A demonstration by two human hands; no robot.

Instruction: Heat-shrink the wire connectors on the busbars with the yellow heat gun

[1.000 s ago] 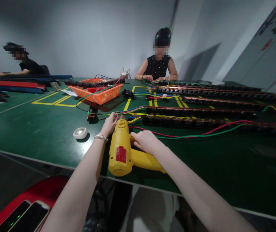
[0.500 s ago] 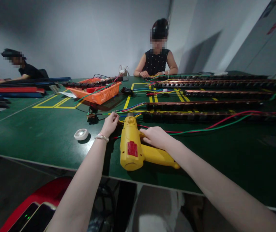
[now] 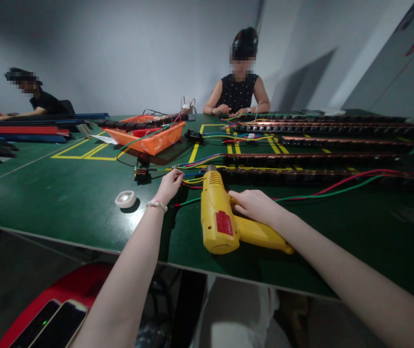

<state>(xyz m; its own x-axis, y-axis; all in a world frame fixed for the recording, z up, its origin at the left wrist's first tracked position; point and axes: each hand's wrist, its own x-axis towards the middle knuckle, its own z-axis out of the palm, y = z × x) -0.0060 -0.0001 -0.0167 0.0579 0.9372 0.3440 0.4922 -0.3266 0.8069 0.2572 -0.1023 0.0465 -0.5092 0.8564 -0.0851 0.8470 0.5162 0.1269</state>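
Observation:
My right hand (image 3: 252,204) is wrapped round the handle of a yellow heat gun (image 3: 218,212), its nozzle pointing away from me over the wires. My left hand (image 3: 172,183) is closed in a pinch on the coloured wires (image 3: 192,181) left of the nozzle. These wires run to a long dark strip (image 3: 287,176). A black connector (image 3: 142,175) lies just left of my left hand. Nearer to me, a green wire (image 3: 188,201) ends in a red tip. A roll of white tape (image 3: 125,199) rests left of my left wrist.
An orange basket (image 3: 156,142) with parts stands on the green table (image 3: 65,193). More long strips (image 3: 330,141) lie at the right. One person (image 3: 238,94) sits across the table, another (image 3: 45,104) at the far left. Two phones (image 3: 60,321) lie on a red seat below the edge.
My right hand has moved the heat gun to the right, away from my left hand. More of the yellow and red wires now shows between them. My left hand keeps its pinch.

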